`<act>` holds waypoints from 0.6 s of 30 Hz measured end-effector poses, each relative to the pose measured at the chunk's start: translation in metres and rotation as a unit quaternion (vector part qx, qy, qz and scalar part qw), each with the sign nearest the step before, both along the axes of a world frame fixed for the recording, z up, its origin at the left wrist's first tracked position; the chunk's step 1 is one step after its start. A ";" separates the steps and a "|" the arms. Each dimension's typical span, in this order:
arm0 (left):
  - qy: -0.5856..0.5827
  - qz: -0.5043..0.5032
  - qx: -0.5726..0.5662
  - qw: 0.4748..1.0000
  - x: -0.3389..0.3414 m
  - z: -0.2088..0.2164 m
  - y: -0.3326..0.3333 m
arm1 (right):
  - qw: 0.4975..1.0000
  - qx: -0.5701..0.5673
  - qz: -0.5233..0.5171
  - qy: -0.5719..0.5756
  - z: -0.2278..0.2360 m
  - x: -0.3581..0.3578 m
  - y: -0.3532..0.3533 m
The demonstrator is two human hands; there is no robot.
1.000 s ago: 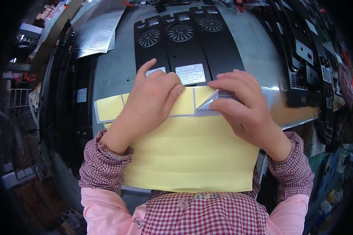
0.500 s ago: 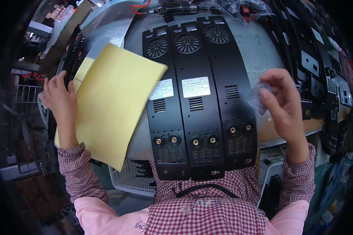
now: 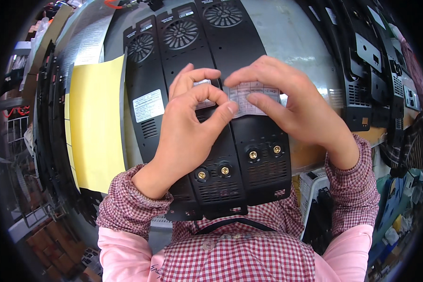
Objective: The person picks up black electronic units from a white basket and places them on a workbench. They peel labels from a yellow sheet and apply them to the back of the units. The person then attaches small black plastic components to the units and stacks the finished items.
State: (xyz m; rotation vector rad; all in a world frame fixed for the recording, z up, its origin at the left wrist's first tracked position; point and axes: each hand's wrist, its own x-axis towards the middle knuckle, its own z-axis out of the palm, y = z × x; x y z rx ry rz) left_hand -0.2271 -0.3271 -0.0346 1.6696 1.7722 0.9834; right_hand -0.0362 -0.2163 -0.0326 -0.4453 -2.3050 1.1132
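On grey worktop [image 3: 296, 37], has yellow sheet [image 3: 98, 122] left of rightmost black panel [image 3: 242, 47], presumably out of the way; over that panel, pinches printed label [image 3: 244, 104] in right grip [image 3: 296, 103], perhaps for flatness; at panel's left edge, curls left grip [image 3: 185, 120] nearly closed, cannot tell if holding anything

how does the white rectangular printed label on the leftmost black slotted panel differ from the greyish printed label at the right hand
The white rectangular label lies flat on the leftmost black panel, while the greyish label is held by the right hand. The white label is fully visible; the greyish label is partly hidden by that hand. Both carry print.
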 end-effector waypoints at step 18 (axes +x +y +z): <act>0.155 0.092 0.042 0.983 0.000 -0.041 0.025 | 0.964 -0.165 -0.207 0.008 -0.048 -0.004 0.015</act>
